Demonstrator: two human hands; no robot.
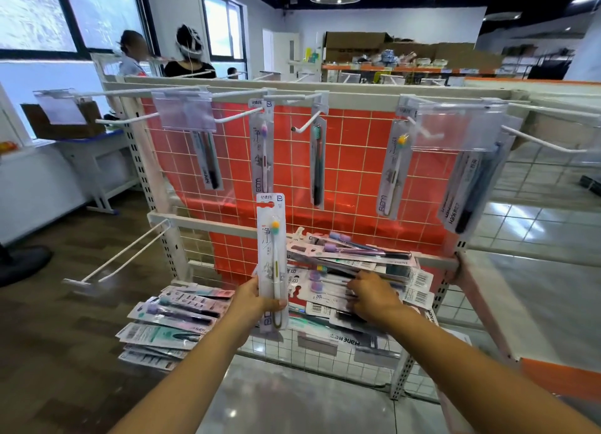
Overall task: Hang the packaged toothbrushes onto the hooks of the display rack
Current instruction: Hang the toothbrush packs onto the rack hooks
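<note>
My left hand grips the lower end of a packaged toothbrush, held upright below the hooks, its yellow-green head at the top. My right hand reaches into a loose pile of packaged toothbrushes on the lower wire shelf, fingers curled over the packs. The display rack has white hooks along its top bar; several packs hang there against an orange grid panel. A second pile of packs lies at the shelf's left end.
A bare double hook juts out low on the left. Clear price-tag holders stick out from the hook ends. Two people stand behind the rack at the back left. A white table stands left; cartons fill the far shelves.
</note>
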